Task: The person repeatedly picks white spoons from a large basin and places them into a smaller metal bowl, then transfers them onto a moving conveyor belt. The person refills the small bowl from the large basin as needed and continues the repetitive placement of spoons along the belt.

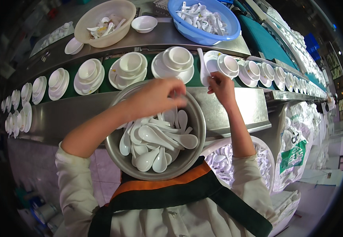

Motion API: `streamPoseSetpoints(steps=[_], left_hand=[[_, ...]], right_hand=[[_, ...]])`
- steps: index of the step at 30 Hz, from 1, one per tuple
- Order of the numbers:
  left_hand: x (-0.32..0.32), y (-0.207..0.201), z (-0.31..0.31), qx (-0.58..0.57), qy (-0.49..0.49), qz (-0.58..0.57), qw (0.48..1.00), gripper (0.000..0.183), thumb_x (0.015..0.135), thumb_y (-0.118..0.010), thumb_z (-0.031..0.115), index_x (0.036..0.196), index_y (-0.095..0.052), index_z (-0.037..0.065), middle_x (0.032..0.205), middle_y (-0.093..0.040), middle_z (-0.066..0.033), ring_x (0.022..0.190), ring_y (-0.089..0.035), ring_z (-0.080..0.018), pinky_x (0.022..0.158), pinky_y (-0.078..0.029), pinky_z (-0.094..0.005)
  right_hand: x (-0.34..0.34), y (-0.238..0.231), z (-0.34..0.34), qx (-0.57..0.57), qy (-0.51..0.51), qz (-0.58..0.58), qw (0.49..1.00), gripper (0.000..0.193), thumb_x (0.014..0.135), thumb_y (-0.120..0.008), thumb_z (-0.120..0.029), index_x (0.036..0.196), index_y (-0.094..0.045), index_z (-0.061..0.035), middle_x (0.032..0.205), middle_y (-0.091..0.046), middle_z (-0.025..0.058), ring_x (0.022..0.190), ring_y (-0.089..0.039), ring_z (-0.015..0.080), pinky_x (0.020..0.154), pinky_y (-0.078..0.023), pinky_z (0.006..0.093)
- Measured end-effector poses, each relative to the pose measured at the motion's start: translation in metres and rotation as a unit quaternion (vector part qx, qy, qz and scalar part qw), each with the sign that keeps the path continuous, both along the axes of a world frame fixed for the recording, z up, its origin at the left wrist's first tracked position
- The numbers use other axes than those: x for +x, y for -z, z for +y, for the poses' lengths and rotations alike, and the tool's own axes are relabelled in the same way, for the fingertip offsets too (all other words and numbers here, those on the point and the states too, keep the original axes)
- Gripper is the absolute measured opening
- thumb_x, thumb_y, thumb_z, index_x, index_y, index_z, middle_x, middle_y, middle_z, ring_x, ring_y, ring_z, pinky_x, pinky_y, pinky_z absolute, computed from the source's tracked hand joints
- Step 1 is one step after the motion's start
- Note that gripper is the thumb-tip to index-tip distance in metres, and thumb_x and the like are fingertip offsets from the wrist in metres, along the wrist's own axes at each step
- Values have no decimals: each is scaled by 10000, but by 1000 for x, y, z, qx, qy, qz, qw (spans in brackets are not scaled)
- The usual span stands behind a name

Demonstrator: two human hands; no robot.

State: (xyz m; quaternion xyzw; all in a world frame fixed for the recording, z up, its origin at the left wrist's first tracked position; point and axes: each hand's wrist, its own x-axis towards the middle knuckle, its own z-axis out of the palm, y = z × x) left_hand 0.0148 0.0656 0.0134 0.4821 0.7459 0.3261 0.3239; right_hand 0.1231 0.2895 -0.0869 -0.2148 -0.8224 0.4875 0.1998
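Basins first: a blue tub [203,37] and a beige bowl [100,39] hold white spoons beyond the belt. Nearer, a metal bowl [195,118] holds spoons [155,138]; left hand [159,96] reaches in, fingers curled, grip unclear. Right hand [220,87] pinches one spoon [203,67] beside a cup [228,65].

So the person's wearing a cream, off-white top with long sleeves pushed up to around the elbows, fabric bunched there, forearms bare below. Over it there's a dark apron, black or very dark green, with a bright orange band along the top edge across the chest, and a wide dark strap running off to each side. The left hand [157,96] and right hand [221,87] are both bare, no gloves, no rings or watch that I can make out.
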Motion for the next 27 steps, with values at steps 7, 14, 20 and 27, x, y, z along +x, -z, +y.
streamPoseSetpoints(steps=[7, 14, 20, 27], left_hand=[[37, 43, -35, -22, 306, 221, 926, 285, 695, -695, 145, 921, -577, 19, 875, -532, -121, 919, -527, -274, 828, -412, -374], [6, 39, -35, -92, 159, 62, 981, 177, 819, -579, 144, 883, -539, -16, 838, -592, -199, 800, -596, -353, 723, -458, -431], [4, 16, -27, -79, 174, 70, 979, 225, 819, -588, 176, 891, -550, -33, 790, -612, -213, 767, -608, -363, 690, -467, -426], [-19, 25, -40, -73, 24, -95, 993, 220, 812, -619, 185, 883, -573, -18, 733, -633, -77, 667, -613, -154, 640, -475, -311]], right_hand=[[-1, 60, 50, -22, 44, -42, 998, 328, 835, -627, -95, 1130, -587, 44, 906, -663, 178, 690, -682, 190, 568, -533, 286], [23, -42, -18, -26, -114, -7, 993, 326, 850, -633, -107, 1149, -589, 15, 1040, -648, 102, 884, -635, 156, 718, -525, 307], [35, -78, -56, 29, -303, -16, 952, 320, 771, -714, -77, 1072, -631, -8, 1030, -648, 88, 916, -609, 163, 828, -475, 296], [34, -20, 0, -126, -100, 69, 985, 221, 820, -693, -110, 987, -635, 22, 848, -661, 38, 797, -608, 105, 701, -473, 239]])
